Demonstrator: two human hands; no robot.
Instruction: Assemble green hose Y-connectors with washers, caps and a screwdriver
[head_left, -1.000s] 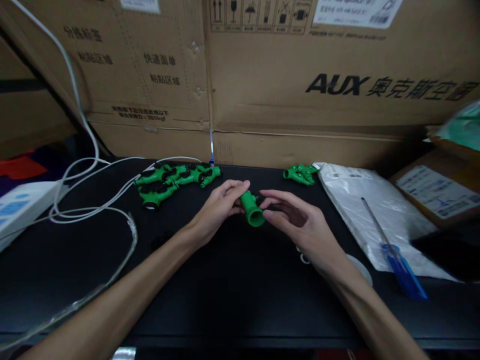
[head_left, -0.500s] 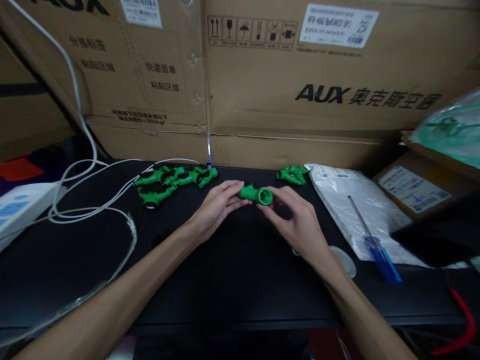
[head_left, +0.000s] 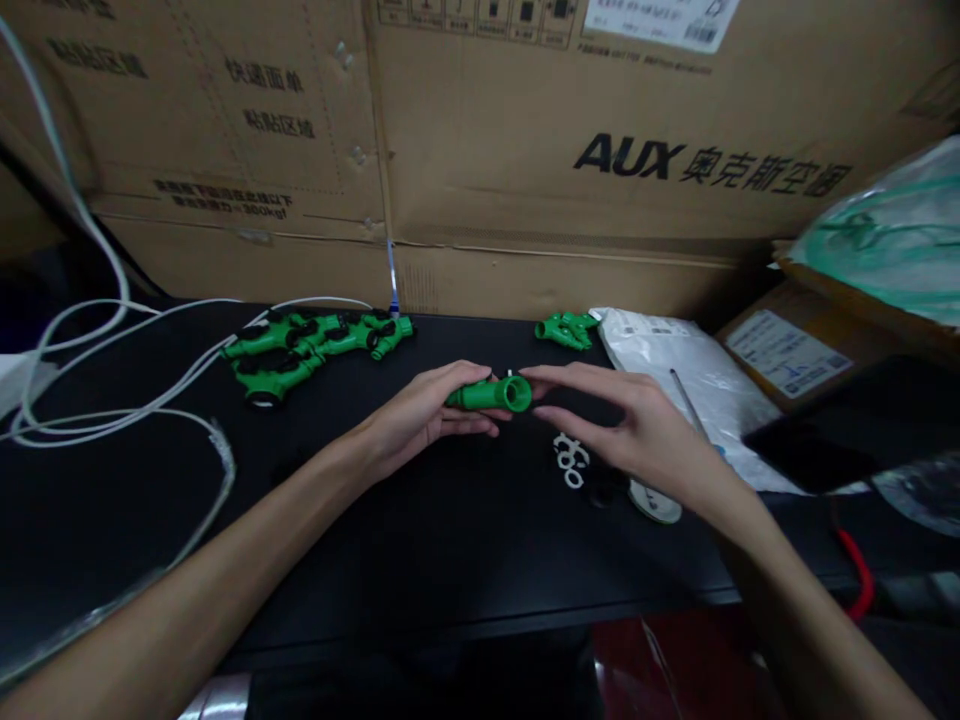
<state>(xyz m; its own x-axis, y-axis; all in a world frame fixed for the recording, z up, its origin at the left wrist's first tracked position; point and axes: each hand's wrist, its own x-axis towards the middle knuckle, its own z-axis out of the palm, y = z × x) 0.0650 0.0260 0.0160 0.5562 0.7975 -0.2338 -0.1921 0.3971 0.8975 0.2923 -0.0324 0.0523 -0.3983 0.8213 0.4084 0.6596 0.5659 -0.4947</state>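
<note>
1. The left hand point(head_left: 420, 415) holds a green fitting point(head_left: 480, 396).
2. The right hand point(head_left: 637, 415), fingers parted, is by its open end.
3. White rings point(head_left: 571, 461) lie on the black table point(head_left: 390, 550).
4. Green connectors point(head_left: 337, 345) lie near a cardboard box point(head_left: 517, 200).

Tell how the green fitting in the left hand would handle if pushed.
The green fitting would probably feel stiff: its mouth looks round though gripped by the left hand. That hollow mouth suggests lightness, and its tubular shape may let it roll.
</note>
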